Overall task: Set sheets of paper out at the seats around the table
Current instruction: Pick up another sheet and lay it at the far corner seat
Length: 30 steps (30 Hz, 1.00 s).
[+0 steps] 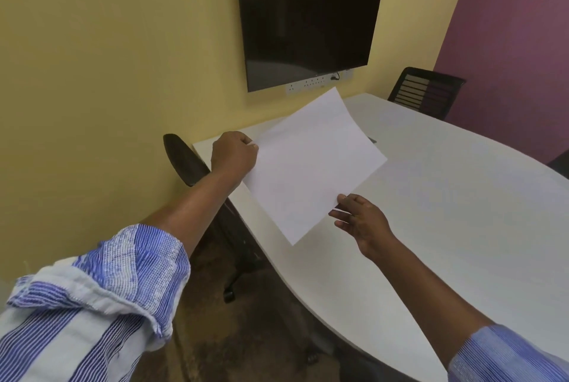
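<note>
Paper (311, 163): one white sheet was observed, blank on the visible face, held in the air above the near-left end of the desk (446, 212). Whether more than one sheet lay in the stack could not be told. The sheet was tilted, its far corner raised toward the wall and slightly curled.

Two hands were in view. The left hand (234, 152) was closed in a pinch on the sheet's left edge, above the desk's far-left corner. The right hand (358, 221) gripped the sheet's near right edge, thumb on top and fingers beneath, over the desk surface. Both forearms were bare, with two rolled blue-and-white striped sleeves, one (101, 298) left of the desk and one (505, 357) at its near edge.

One desk was counted: white, with a curved near edge, and no sheet was seen lying on it.

Chairs: one black chair (426, 92) with a slatted back stood at the desk's far side, and one dark chair (184, 160) stood at the desk's left end, partly hidden by the left forearm. A dark shape at the desk's right edge could not be identified.

One dark screen (308, 18) was mounted on the yellow wall beyond the desk, with one white socket strip (308, 84) just beneath it.
</note>
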Tool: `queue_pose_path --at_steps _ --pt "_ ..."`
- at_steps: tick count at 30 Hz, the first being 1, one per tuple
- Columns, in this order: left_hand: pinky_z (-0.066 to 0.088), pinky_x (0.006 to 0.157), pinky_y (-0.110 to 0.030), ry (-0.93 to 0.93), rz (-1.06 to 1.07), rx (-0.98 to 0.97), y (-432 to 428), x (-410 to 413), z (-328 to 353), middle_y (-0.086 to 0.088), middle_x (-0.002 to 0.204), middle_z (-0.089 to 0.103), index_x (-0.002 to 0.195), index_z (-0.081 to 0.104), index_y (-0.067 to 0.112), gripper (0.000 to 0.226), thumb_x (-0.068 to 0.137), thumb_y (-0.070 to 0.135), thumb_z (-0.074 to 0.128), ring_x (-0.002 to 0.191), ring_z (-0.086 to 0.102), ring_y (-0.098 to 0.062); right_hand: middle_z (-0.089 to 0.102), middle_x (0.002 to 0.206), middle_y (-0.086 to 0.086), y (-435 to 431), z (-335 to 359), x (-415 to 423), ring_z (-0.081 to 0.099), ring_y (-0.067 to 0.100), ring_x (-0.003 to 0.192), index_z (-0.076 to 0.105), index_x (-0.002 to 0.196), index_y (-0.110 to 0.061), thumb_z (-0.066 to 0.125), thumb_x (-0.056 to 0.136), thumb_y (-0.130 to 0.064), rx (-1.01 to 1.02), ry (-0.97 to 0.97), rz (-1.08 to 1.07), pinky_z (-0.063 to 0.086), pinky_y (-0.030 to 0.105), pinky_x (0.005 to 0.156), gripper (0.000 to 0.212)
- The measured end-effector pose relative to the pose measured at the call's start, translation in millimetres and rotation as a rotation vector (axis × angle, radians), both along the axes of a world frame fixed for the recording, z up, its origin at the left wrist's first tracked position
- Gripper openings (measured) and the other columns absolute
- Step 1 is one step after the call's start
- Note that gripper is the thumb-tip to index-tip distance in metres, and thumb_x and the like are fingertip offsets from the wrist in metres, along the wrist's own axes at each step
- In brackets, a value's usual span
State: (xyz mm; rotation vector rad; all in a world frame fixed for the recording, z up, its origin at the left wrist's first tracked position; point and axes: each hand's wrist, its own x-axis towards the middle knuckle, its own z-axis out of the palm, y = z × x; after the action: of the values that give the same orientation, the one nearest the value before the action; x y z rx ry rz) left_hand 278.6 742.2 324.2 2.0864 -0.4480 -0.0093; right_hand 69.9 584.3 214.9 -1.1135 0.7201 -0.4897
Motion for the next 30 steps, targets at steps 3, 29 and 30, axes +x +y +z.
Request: queue_pose_path --at_steps 3,29,30 --pt "0.049 0.07 -0.031 0.007 -0.015 0.0 -16.5 48.0 -8.9 0.001 0.075 0.063 0.087 0.07 0.003 0.014 0.09 0.014 0.064 0.075 0.059 -0.022 0.068 0.083 0.003 -10.9 -5.5 43.1 0.073 0.022 0.085 0.064 0.091 -0.014 0.069 0.095 -0.021 -0.016 0.008 -0.019 0.054 0.03 0.071 0.009" --pt "0.057 0.086 -0.042 0.196 -0.118 0.366 -226.6 419.2 -189.2 -0.019 0.104 0.072 0.086 0.066 0.003 0.013 0.092 0.007 0.055 0.101 0.067 -0.038 0.074 0.081 0.002 -165.9 -131.1 364.3 0.074 0.019 0.078 0.063 0.079 -0.015 0.071 0.092 -0.023 0.002 0.365 -0.172 0.05 0.031 0.068 0.017" --pt "0.057 0.087 -0.041 0.233 -0.126 0.376 -232.2 430.1 -199.8 -0.02 0.107 0.071 0.088 0.066 0.006 0.013 0.093 0.007 0.053 0.104 0.067 -0.038 0.074 0.081 0.003 -171.6 -139.3 375.5 0.074 0.018 0.075 0.063 0.079 -0.015 0.071 0.092 -0.022 0.012 0.387 -0.172 0.049 0.031 0.067 0.017"
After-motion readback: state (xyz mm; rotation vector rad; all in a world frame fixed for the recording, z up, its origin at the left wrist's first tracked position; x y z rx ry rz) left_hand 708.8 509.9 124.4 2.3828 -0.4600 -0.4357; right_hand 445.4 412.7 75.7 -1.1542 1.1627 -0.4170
